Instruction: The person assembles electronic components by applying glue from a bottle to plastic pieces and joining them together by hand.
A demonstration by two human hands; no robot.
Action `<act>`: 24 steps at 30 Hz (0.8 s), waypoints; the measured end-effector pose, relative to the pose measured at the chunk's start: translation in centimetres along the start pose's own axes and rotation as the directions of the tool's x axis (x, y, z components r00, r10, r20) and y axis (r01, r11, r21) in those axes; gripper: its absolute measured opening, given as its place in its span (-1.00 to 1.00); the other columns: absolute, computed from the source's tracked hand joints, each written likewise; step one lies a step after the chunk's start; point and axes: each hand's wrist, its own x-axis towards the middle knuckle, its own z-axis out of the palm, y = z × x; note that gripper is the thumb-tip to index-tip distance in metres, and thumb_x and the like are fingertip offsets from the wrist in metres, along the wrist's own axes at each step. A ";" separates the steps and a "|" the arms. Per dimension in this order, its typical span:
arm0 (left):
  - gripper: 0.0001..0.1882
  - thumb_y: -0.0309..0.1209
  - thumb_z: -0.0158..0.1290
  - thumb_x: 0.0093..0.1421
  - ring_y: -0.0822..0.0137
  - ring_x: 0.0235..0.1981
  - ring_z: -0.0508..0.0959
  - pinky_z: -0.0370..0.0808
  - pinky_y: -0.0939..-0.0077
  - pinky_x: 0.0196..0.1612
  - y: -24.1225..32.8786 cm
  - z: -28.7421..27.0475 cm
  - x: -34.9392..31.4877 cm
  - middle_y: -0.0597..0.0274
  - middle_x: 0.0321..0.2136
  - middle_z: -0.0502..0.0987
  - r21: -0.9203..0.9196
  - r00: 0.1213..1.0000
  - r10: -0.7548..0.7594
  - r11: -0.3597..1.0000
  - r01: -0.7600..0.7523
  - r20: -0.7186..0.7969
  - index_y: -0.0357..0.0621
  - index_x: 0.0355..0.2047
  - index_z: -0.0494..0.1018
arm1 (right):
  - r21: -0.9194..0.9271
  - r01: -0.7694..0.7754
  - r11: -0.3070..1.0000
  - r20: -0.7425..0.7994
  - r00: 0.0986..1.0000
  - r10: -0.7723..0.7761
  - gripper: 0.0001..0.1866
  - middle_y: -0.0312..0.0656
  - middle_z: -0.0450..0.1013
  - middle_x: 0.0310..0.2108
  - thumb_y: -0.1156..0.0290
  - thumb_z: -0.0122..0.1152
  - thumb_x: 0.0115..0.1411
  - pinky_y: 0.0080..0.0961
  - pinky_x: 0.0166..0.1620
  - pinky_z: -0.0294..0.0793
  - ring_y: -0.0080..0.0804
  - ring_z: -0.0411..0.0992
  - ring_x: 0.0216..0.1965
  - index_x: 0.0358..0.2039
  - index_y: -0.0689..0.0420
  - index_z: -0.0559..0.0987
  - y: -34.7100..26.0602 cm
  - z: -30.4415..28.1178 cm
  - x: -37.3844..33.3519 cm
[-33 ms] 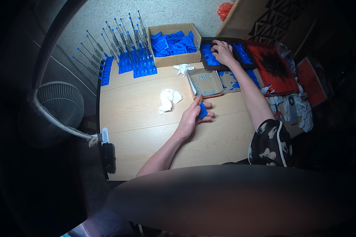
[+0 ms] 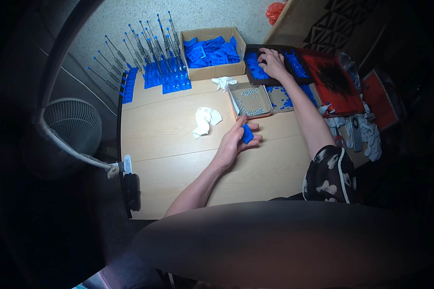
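My left hand [image 2: 230, 146] is over the middle of the table, closed on a small flat blue plastic piece [image 2: 247, 134] with its fingers around it. Part of that piece is hidden by the fingers. Farther off to the right, my right hand [image 2: 272, 63] reaches into a dark tray [image 2: 267, 83] with blue plastic parts [image 2: 258, 72] in it. Its fingers are bent and somewhat apart, and I see nothing held between them. Just beyond my left hand stands a shallow cardboard box [image 2: 252, 100] with small shiny beads or balls.
A cardboard box [image 2: 213, 73] of blue plates stands at the back. To its left are blue bases [image 2: 177, 83] with upright spring-wrapped rods. Crumpled white tissue [image 2: 205, 121] lies on the table [image 2: 178, 168]. Small blue bits, a red tray [image 2: 333, 79] and scissors [image 2: 340, 140] are at right.
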 end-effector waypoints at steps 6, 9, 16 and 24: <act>-0.38 -0.12 -0.35 0.44 -0.04 0.11 0.45 0.47 0.24 0.15 2.6 -3.1 2.6 -0.19 0.14 0.33 -0.380 0.994 -0.070 0.920 0.098 0.086 -0.32 0.33 -0.08 | 0.115 0.111 0.987 -0.172 0.981 -0.090 -0.87 -0.27 0.42 0.12 0.33 0.36 -0.03 -0.07 0.20 0.16 -0.18 0.27 0.20 -0.43 0.03 0.65 -0.1 1.0 5.2; -0.39 -0.12 -0.44 0.44 -0.12 0.17 0.38 0.45 0.22 0.19 3.2 -3.4 3.0 -0.24 0.19 0.26 -0.466 0.982 -0.100 0.869 0.166 0.162 -0.31 0.33 -0.05 | 0.218 0.071 0.973 -0.148 0.988 -0.039 -0.87 -0.31 0.46 0.08 0.32 0.38 -0.04 -0.07 0.18 0.19 -0.22 0.30 0.18 -0.46 0.03 0.65 1.3 2.0 5.6; -0.51 -0.27 -0.45 0.38 -0.22 0.21 0.31 0.47 0.18 0.18 1.0 -4.4 2.2 -0.38 0.22 0.18 -0.501 0.981 -0.106 0.848 0.173 0.160 -0.33 0.18 0.15 | 0.183 0.056 0.981 -0.099 0.994 -0.039 -0.81 -0.29 0.49 0.04 0.30 0.39 -0.07 -0.05 0.18 0.21 -0.25 0.30 0.18 -0.44 0.08 0.64 1.0 4.9 2.7; -0.61 -0.37 -0.33 0.34 -0.23 0.21 0.30 0.46 0.20 0.20 0.2 -5.2 2.1 -0.40 0.21 0.16 -0.461 0.979 -0.090 0.872 0.167 0.184 -0.34 0.10 0.17 | 0.328 0.107 0.939 -0.093 0.992 -0.081 -0.78 -0.22 0.54 -0.05 0.29 0.37 -0.05 -0.16 0.14 0.32 -0.24 0.41 0.09 -0.42 0.14 0.63 2.1 5.8 2.8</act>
